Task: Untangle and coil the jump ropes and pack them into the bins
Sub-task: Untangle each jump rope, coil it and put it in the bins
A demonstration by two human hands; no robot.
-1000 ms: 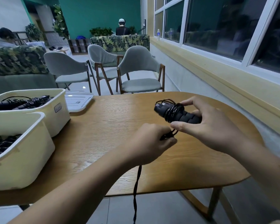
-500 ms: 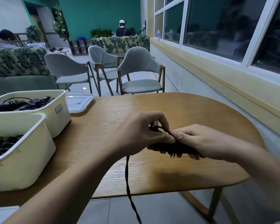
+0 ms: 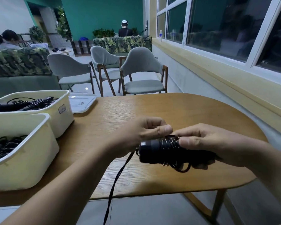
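Note:
Over the wooden table (image 3: 177, 109), my right hand (image 3: 206, 143) grips the black jump rope handles (image 3: 156, 151), which have cord wound around them. My left hand (image 3: 141, 133) pinches the black cord at the top of the wound part. The loose cord (image 3: 115, 179) hangs from under my left hand, over the table's front edge toward the floor. A small loop of cord sticks out below the handles. Two cream bins stand at the left: the near bin (image 3: 31, 153) and the far bin (image 3: 61, 109), each holding black jump ropes.
A white bin lid (image 3: 81, 103) lies on the table behind the far bin. Three grey chairs (image 3: 141, 75) stand beyond the table. A window sill runs along the right wall. People sit in the background.
The handles dropped low to the table and then rose slightly, pointing left. My left hand carried the cord up and over them, adding a wrap.

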